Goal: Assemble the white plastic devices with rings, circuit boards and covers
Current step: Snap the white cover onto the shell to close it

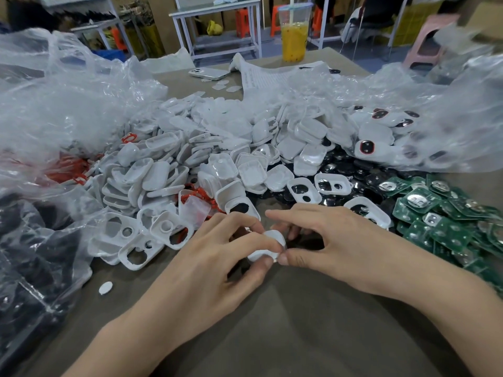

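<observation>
White plastic device (268, 244), small with rounded corners and a smooth, glossy shell, is held just above the brown table (299, 327), near its middle in front of the parts heap. Left hand (217, 251) comes in from lower left, knuckles up, with fingers curled over the top of the device and the thumb clamped under its near edge. Right hand (334, 235) comes in from the right; its thumb tip presses the device's right edge, the index finger lies straight across above, and the other fingers curl behind. Both grips are closed on the same piece. What sits inside it is hidden by the fingers.

White shells (190, 159), shallow rounded trays, are heaped behind the hands. White frames (136, 240) with one large and one small round cut-out lie at left front. Red rings (201, 197), thin and tangled, poke through the pile. Green circuit boards (449, 219), square with shiny metal clips, are stacked at right, touching black parts (345, 164). Crinkled clear plastic bags (68, 104) flank both sides. Small white oval piece (105, 288) lies alone on the table. Phone (208, 73) and a cup (294, 36) of orange drink stand at the far edge.
</observation>
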`<state>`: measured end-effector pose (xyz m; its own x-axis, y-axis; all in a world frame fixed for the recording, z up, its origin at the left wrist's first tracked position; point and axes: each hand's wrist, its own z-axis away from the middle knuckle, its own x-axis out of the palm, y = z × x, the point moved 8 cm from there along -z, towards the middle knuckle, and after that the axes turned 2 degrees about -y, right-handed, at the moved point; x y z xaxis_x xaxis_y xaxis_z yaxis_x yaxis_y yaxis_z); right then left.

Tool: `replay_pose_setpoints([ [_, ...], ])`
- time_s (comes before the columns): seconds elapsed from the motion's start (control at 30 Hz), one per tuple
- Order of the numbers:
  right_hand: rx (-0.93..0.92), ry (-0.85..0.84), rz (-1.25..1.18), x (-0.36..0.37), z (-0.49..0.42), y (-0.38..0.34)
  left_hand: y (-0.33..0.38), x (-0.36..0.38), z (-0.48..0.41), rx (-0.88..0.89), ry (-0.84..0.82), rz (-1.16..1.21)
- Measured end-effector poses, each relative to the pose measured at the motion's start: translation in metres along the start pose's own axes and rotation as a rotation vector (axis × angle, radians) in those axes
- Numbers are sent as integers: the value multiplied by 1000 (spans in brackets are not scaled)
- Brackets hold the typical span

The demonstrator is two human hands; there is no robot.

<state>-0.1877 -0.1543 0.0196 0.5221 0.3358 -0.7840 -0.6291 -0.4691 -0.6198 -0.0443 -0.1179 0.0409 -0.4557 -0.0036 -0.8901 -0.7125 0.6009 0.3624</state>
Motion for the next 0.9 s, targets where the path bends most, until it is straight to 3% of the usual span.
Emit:
replay_pose_setpoints([
  [0.9, 3, -26, -15, -1, -1, -3, -1, -2, 0, 60, 38, 17],
])
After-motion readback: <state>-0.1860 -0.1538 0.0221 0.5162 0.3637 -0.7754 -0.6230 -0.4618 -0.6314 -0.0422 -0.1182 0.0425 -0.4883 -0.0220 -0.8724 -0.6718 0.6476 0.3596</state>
